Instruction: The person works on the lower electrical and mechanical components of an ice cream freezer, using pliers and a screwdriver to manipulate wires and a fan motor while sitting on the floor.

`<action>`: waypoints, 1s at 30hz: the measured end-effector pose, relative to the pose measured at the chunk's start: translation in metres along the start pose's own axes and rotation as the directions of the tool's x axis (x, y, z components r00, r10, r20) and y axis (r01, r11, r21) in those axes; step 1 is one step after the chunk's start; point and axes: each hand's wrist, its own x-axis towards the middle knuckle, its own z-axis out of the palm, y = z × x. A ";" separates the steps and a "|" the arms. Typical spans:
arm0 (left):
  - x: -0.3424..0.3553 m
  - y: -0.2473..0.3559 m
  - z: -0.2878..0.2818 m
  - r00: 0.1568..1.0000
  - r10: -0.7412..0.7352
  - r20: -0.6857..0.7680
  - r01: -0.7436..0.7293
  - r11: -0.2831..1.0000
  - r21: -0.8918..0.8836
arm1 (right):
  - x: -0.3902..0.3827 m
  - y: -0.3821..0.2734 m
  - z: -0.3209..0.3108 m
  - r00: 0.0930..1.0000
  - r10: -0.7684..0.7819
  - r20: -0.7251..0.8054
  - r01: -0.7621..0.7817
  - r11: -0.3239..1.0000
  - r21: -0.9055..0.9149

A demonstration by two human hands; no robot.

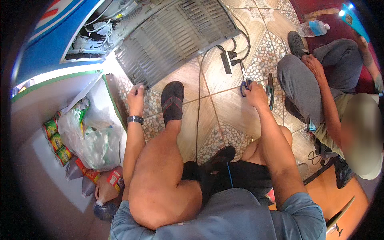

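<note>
My left hand has its fingers curled at the lower left corner of a grey slotted metal panel, gripping the edge. On the tiled floor, my right hand is closed on the dark blue handles of a pair of scissors, blades pointing away from me. Green-and-black pliers lie just right of that hand. A black power strip with plugged cables lies beyond the scissors.
An open blue appliance exposes pipework at top left. A white cabinet holds bags, cans and bottles. Another person crouches at right near a plastic bottle. My legs are bent below me; an orange board is at lower right.
</note>
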 end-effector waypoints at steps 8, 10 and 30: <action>0.008 -0.004 -0.006 0.996 -0.088 0.022 0.090 0.985 -0.147 | 0.014 0.005 0.032 0.911 -0.050 -0.410 0.096 0.991 0.093; 0.017 -0.016 -0.007 0.999 -0.045 0.022 0.047 0.991 -0.126 | 0.019 0.022 0.037 0.887 0.019 -0.461 0.013 0.998 0.066; 0.003 -0.020 -0.015 0.987 0.061 0.151 -0.078 0.991 0.109 | 0.204 0.138 0.010 0.809 0.030 -0.587 -0.130 0.983 -0.129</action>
